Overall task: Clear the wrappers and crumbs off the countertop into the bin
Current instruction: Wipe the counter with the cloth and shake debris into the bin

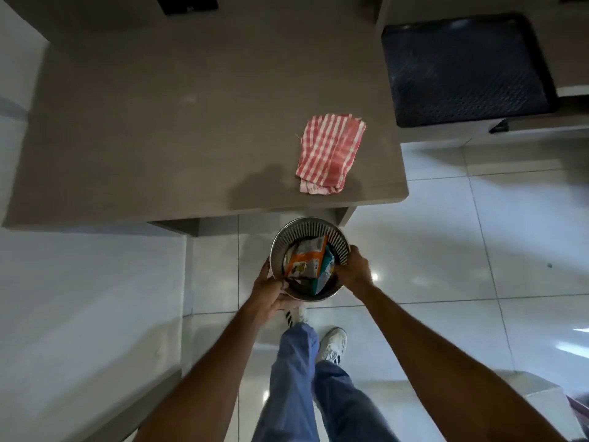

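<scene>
A round perforated metal bin (pixel 306 225) sits just below the front edge of the grey countertop (pixel 159 138). Inside it lie crumpled wrappers (pixel 307 261), one orange and white, one teal. My left hand (pixel 271 290) grips the bin's near left rim. My right hand (pixel 355 269) grips the right rim, fingers curled over the edge beside the teal wrapper. A folded red-and-white striped cloth (pixel 330 151) lies on the countertop near its front right corner. I see no wrappers on the countertop surface.
A black perforated tray (pixel 465 68) rests on a surface at the back right. Glossy white floor tiles (pixel 478 244) spread below and to the right. My legs in blue trousers and white shoes (pixel 331 344) stand beneath the bin.
</scene>
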Demonstrator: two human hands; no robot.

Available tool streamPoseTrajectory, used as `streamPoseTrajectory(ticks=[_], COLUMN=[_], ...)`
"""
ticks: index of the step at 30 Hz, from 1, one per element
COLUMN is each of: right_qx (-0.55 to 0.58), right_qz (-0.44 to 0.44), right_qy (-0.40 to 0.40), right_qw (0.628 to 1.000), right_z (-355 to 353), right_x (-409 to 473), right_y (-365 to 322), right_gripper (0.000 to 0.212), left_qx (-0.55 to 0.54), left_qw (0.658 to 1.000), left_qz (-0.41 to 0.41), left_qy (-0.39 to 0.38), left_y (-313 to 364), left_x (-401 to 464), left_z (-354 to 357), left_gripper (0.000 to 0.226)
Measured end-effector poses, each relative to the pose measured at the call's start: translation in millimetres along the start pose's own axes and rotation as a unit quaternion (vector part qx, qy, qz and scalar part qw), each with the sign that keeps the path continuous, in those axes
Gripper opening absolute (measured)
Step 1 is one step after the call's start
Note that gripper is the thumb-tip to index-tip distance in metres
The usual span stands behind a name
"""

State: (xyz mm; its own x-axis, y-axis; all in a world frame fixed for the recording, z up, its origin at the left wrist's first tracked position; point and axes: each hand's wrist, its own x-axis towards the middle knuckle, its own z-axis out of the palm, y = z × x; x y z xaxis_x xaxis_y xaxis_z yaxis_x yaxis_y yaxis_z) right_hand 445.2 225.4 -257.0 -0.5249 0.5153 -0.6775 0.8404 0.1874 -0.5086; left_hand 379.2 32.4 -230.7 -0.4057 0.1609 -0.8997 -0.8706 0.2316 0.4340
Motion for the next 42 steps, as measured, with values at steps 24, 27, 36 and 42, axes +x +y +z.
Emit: streamPoseTrajectory(ticks=[24,27,36,42], right_qx=[-0.3,-0.326,-0.008,0.155], right_qz=[-0.265,-0.347,-0.208,-0.098], right_qy=[0.149,0.178,0.214,0.153], right_qw=[0.904,0.861,0.954,0.971], right_z=[37.1,-9.3,-106.5,-147.7], right_x=[52.0,-42.5,-37.5,-6.8], right_y=[48.1,9.2,-178.6,-225.7], right_gripper=[0.077,0.08,0.07,0.051], left_qx=[0.511,0.553,0.572,0.261], left_qw=[0.784,0.685,0.671,0.919], left_qz=[0.335,0.46,0.45,0.294], left_qy=[0.11,0.115,0.143,0.019], left_y=[-42.7,-29.0,190.5,255.1], left_x=[101.7,-14.7,-75.0,-68.9], left_z=[29.4,20.6,88.2,150.5], left_gripper=[0.067,0.075,0.069,0.02])
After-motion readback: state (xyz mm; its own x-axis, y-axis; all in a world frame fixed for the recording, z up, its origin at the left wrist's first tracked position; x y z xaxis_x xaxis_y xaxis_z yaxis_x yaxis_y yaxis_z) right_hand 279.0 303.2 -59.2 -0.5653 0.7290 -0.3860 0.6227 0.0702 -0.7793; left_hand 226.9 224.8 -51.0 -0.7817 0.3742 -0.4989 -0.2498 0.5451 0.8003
